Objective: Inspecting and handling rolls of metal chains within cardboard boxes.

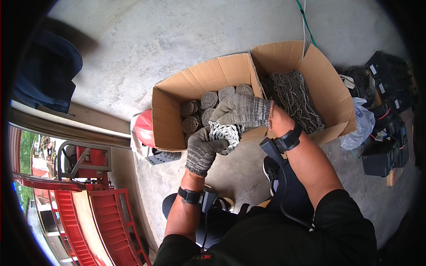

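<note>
The left hand (204, 153), in a grey knitted glove, holds a rolled metal chain (225, 133) at the near edge of the left cardboard box (199, 75), on the side toward the person. Its grip is closed to the roll's thickness, the thumb lying across the lower front of the coil, the other fingers partly hidden. The right hand (242, 111), gloved alike, comes over the same box's near right part, palm down, its fingers against the roll's upper edge. The thumb is hidden, so how far this grip closes cannot be told.

Inside the left cardboard box, darker chain rolls (208, 99) stand in rows, spiral ends up. Adjoining that box on its right is a second cardboard box (327, 86), holding loose lengths of chain (295, 95). Just left of the landmark box is a red rounded object (144, 128); well to its right, beyond the second box, lies a clear plastic bag (357, 126).
</note>
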`<state>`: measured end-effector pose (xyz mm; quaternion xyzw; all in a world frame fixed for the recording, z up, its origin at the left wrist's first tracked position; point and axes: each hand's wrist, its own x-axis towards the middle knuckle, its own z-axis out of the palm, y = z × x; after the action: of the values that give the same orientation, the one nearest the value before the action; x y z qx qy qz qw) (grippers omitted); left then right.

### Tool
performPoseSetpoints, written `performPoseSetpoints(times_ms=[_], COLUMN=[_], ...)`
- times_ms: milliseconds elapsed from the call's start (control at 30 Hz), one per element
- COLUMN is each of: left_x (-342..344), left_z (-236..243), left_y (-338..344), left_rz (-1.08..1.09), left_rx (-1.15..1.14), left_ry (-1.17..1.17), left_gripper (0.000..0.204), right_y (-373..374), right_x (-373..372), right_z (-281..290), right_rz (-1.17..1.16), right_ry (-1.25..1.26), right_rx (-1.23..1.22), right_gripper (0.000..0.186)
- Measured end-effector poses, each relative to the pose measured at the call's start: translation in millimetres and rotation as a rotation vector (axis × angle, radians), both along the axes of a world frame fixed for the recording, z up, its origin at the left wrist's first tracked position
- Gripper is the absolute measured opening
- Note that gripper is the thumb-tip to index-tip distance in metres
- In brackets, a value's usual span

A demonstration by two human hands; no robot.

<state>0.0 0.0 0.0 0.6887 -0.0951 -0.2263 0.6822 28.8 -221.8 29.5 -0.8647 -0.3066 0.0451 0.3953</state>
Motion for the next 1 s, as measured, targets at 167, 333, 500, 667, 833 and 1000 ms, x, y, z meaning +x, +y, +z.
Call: performPoseSetpoints(times_ms=[167, 333, 500, 667, 833, 1000], left_x=[4, 5, 9, 12, 11, 9], left_z=[8, 11, 6, 7, 1, -2], left_y=[-2, 4, 10, 10, 10, 7], left_rz=[0.004, 0.003, -0.026, -0.019, 0.022, 0.037], left_rx=[0.024, 0.131, 0.217, 0.154, 0.046, 0.005], left_ry=[0.003, -0.061, -0.074, -0.018, 0.027, 0.05], left_gripper=[0.026, 0.033, 0.037, 0.039, 0.036, 0.041], right_y=[-3, -1, 2, 2, 3, 3], right_x=[-2, -8, -8, -7, -5, -6], right_z=[-12, -18, -22, -28, -26, -21], right_rz=[-0.018, -0.026, 0.011, -0.068, -0.107, -0.138], right_ry=[0.006, 0.033, 0.091, 0.193, -0.187, 0.19], right_rx=[0.189, 0.204, 0.231, 0.268, 0.053, 0.188], right_gripper=[0.033, 0.039, 0.045, 0.045, 0.043, 0.042])
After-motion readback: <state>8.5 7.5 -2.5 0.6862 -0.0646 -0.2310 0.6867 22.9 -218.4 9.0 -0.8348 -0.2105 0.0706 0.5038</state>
